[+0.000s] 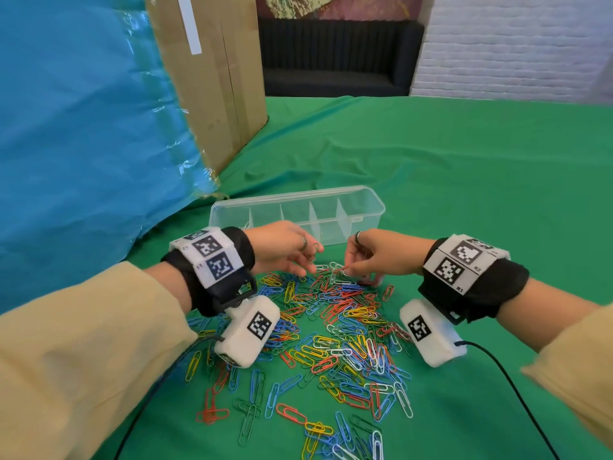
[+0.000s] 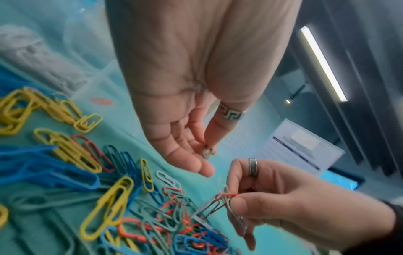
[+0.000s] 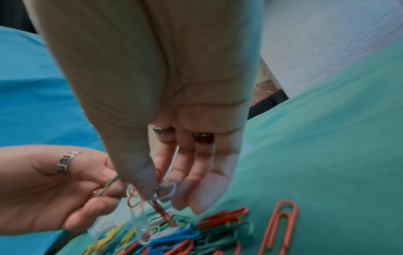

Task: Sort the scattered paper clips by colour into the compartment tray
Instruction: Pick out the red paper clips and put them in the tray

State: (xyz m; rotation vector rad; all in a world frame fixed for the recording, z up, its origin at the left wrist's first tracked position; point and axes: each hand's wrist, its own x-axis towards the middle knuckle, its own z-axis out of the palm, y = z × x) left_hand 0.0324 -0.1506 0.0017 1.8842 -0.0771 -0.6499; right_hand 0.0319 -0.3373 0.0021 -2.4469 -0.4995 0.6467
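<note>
Paper clips (image 1: 331, 343) — right hand (image 1: 374, 252) pinches several; "R2" on wristband (image 1: 464, 263).

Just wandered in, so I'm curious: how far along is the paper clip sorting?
Barely begun. The clear tray looks empty in every compartment. The left hand pinches a green clip; the right hand holds a tangle of clips. The whole mixed pile on the green cloth remains.
</note>
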